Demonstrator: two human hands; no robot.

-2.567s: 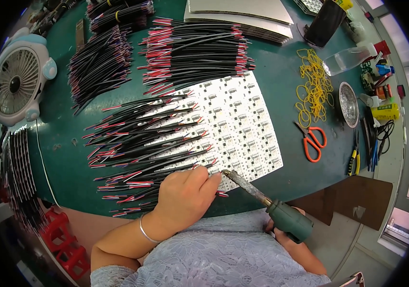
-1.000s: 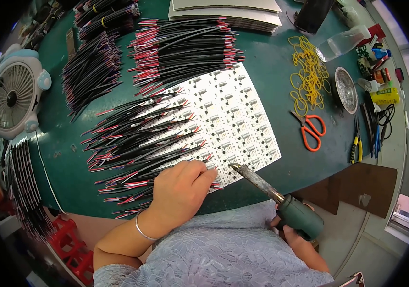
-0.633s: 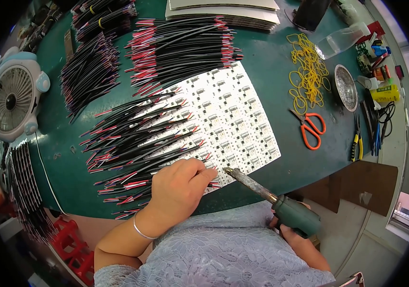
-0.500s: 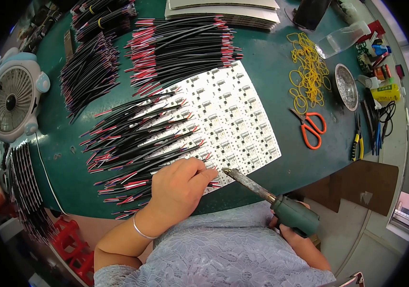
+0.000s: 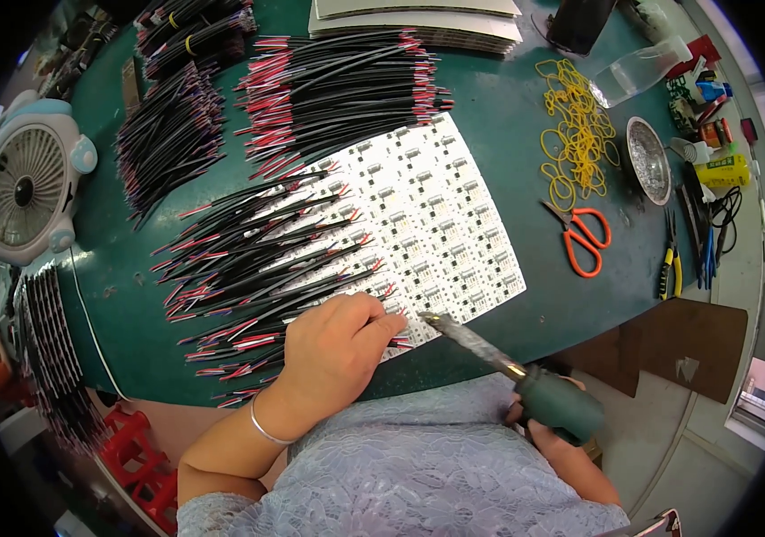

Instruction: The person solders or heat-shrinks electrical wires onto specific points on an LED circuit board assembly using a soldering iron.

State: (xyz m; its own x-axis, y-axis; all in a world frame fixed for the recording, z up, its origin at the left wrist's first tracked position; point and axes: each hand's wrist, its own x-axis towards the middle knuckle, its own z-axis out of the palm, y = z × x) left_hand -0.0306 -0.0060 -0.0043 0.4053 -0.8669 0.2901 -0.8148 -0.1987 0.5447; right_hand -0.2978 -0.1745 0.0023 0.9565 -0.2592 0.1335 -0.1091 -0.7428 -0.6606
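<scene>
Left hand (image 5: 333,345) pins wire (image 5: 400,341) to panel (image 5: 427,224) | right hand (image 5: 548,430) grips soldering iron (image 5: 526,376) (tip just beside)

Not much packaging here, just a small yellow box with a green label (image 5: 724,170) and a blue-and-red packet (image 5: 714,89) at the surface's far right edge, well away from the fingers (image 5: 382,322), plus a dark phone-like screen (image 5: 577,25) propped farther back.
</scene>
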